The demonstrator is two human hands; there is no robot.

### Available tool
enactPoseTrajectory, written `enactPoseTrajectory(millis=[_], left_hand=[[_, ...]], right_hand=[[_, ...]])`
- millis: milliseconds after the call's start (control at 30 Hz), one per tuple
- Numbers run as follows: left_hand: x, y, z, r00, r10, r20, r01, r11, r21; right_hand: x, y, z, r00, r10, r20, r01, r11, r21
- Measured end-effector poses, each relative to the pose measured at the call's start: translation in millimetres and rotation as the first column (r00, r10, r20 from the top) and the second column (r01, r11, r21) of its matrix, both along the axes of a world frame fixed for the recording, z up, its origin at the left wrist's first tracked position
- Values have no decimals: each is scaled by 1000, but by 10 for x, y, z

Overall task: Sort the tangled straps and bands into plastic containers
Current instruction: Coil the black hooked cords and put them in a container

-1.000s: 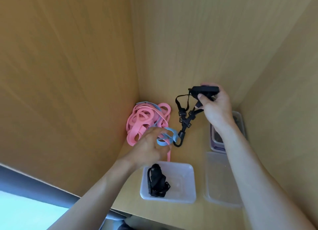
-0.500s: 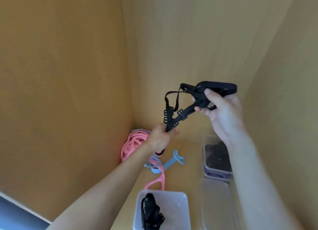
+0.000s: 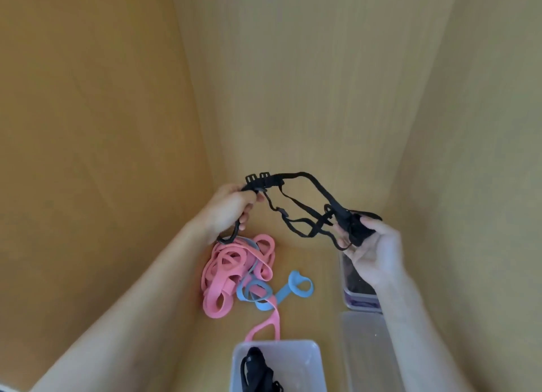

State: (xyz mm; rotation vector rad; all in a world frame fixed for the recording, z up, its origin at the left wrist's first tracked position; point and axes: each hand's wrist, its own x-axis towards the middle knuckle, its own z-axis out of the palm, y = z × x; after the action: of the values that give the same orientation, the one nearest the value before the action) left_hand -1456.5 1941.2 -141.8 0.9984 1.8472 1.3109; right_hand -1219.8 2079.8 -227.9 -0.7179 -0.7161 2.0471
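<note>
A black strap with buckles (image 3: pixel 296 204) hangs stretched in the air between both hands. My left hand (image 3: pixel 228 210) grips its left end, a loop dangling below the fist. My right hand (image 3: pixel 372 251) holds the bunched right end in its curled fingers. Below lies a tangle of pink bands (image 3: pixel 234 271) with a blue band (image 3: pixel 296 286) beside it on the wooden floor. A clear plastic container (image 3: pixel 308 359) at the bottom holds another black strap (image 3: pixel 258 371).
A purple-rimmed container (image 3: pixel 360 300) with dark contents sits under my right wrist, a clear lid or tub (image 3: pixel 363 350) in front of it. Wooden walls close in on the left, back and right.
The strap has been pulled apart sideways: my left hand rose and gripped the buckle end, my right hand dropped lower to the right. The camera tilted down slightly.
</note>
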Motion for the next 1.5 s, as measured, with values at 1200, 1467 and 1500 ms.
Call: enactPoseTrajectory(millis=[1200,1467,1500], left_hand=[[-383,-30,419,947,171,-271,-144,983,118],[-606,-60,258,886,314,-342,-321,946,38],[-610,-57,253,880,310,-359,-327,945,15]], right_hand=[[33,-78,-204,995,97,-22,-98,995,-11],[161,85,-202,979,-122,-165,112,992,-66],[166,106,-181,971,-144,-189,133,989,-70]])
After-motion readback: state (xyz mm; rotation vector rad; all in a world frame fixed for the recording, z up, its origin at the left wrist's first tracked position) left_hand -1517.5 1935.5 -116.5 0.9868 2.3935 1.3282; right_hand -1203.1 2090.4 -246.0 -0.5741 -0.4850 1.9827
